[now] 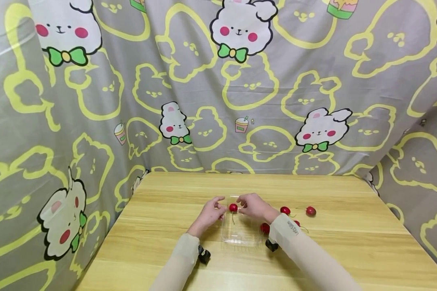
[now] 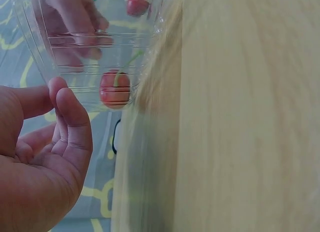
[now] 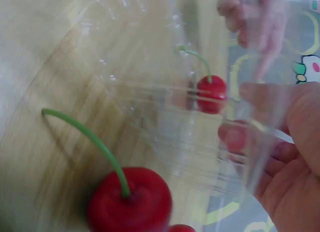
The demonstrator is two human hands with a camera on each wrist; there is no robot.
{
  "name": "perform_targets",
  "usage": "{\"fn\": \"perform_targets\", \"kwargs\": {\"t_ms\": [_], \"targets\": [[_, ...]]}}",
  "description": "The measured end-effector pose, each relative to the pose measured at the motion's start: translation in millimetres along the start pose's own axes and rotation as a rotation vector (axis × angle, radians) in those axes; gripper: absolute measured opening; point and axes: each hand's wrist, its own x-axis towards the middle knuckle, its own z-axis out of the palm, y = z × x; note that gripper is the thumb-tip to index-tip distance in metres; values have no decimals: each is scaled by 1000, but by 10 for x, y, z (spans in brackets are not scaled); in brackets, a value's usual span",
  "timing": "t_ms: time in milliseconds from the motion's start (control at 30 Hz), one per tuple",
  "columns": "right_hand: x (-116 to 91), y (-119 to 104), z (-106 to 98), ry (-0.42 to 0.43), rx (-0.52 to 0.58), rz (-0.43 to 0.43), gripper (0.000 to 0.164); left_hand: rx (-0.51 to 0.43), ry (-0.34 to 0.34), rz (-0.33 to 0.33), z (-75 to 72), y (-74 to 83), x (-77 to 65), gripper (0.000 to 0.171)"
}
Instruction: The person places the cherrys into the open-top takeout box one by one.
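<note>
A clear plastic box stands on the table between both hands. Inside, near its far end, lies a red cherry with a green stem. At the box's left edge, my left hand pinches the plastic with thumb and fingertips, as the left wrist view of the hand shows. My right hand reaches over the right side near the cherry. Seen partly through the plastic, its thumb and fingers stand apart, with no cherry between them. A large cherry lies outside the box, close to the right wrist.
Several loose cherries lie to the right of the box, among them one beside the right wrist, one behind the sleeve and one farther right. A patterned curtain hangs behind the wooden table.
</note>
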Motion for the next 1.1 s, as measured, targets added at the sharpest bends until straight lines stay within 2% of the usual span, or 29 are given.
{"fn": "perform_targets", "kwargs": {"t_ms": [200, 433, 600, 700, 900, 1100], "targets": [[-106, -42, -133, -15, 30, -34, 27, 4, -2, -8, -15, 10, -18, 51], [-241, -20, -279, -21, 32, -23, 25, 0, -9, 57, -29, -20, -32, 49], [-364, 22, -433, 6, 36, -22, 23, -11, -3, -1, -25, -23, -36, 49], [-434, 49, -535, 18, 58, -11, 23, -6, 1, -14, -29, -16, -40, 50], [-570, 135, -720, 23, 89, 39, 22, -10, 4, -22, -37, -14, -50, 50], [-710, 317, -841, 64, 52, 87, 21, -9, 3, -15, -37, 2, -56, 50]]}}
